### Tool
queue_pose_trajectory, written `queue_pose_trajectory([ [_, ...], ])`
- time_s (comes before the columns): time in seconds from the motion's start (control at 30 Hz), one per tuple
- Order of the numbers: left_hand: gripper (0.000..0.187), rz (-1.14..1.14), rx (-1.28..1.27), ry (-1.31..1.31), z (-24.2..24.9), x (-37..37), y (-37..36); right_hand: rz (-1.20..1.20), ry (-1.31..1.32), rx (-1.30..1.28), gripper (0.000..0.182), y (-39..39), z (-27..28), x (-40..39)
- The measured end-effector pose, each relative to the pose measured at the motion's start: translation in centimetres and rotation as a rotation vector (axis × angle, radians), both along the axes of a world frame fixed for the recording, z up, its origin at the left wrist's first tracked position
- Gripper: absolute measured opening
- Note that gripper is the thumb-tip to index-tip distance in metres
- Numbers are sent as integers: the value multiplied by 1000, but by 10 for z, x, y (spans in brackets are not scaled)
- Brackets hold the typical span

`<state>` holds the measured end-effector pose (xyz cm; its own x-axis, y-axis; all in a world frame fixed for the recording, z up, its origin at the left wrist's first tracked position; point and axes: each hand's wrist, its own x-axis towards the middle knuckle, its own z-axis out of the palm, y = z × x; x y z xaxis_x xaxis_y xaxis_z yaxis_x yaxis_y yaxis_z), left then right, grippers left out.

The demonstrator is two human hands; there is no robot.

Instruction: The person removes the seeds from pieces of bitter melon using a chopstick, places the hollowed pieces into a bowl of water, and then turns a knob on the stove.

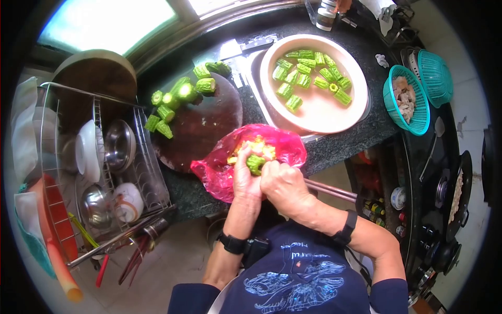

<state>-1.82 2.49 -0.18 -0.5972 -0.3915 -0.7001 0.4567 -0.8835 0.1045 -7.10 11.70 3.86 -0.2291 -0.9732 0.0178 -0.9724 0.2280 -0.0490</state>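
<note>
My left hand (246,175) is closed around a short piece of green bitter melon (255,164). My right hand (285,183) presses up against it, fingers wrapped round a pair of dark chopsticks (332,190) whose thick ends stick out to the right. Their tips are hidden by the hands and the melon. Just beyond my hands lies an opened pink plastic bag (217,170) with yellowish pulp and seeds (264,148) in it. More cut bitter melon pieces (185,91) sit along the far and left edge of a round dark cutting board (209,120).
A large white basin (361,89) with several melon pieces stands at the back, right of the board. Farther right is a turquoise basket (422,115) of pale meat-like pieces. A wire dish rack (157,178) with bowls stands at left. A dark pan (463,193) is at far right.
</note>
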Motion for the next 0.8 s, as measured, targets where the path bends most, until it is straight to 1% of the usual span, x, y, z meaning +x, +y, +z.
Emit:
queue_pose_trajectory([
  [0.03, 11, -4, 87, 10, 6, 2, -1, -10, -58, -22, 9, 2, -1, 0],
  [0.07, 11, 3, 85, 9, -1, 4, -1, -16, -116, -49, 8, 2, -2, -1],
  [0.13, 15, -12, 118, 70, -18, 6, -4, 8, -117, -28, 7, 5, 18, -4],
  [0.17, 15, 0, 125, 27, -20, 7, -5, 9, -104, 5, 6, 7, 28, -6],
  [0.27, 16, 17, 202, 28, -9, 3, -1, -14, -81, 52, 6, 13, 33, -7],
  [0.4, 17, 27, 138, -12, -12, 1, 2, -5, -33, 40, 8, 18, 36, -8],
  [0.47, 16, 88, 6, -106, -16, 2, 0, -6, -24, 49, 7, 19, 40, -10],
  [0.5, 15, 98, 35, -46, -17, 5, -5, -30, -44, 46, 7, 20, 46, -11],
  [0.57, 16, 87, 49, -48, -21, 6, -4, -58, -66, 45, 7, 22, 48, -15],
  [0.63, 17, 88, 72, -43, -18, 6, -4, -51, -120, -19, 8, 22, 45, -17],
  [0.67, 17, 90, 69, -42, -19, 7, -5, -49, -120, -22, 8, 22, 43, -17],
  [0.73, 17, 79, 140, 48, -20, 8, -4, -34, -116, -92, 8, 23, 36, -16],
  [0.8, 17, 73, 152, 58, -17, 7, -2, -37, -99, -90, 8, 24, 35, -15],
])
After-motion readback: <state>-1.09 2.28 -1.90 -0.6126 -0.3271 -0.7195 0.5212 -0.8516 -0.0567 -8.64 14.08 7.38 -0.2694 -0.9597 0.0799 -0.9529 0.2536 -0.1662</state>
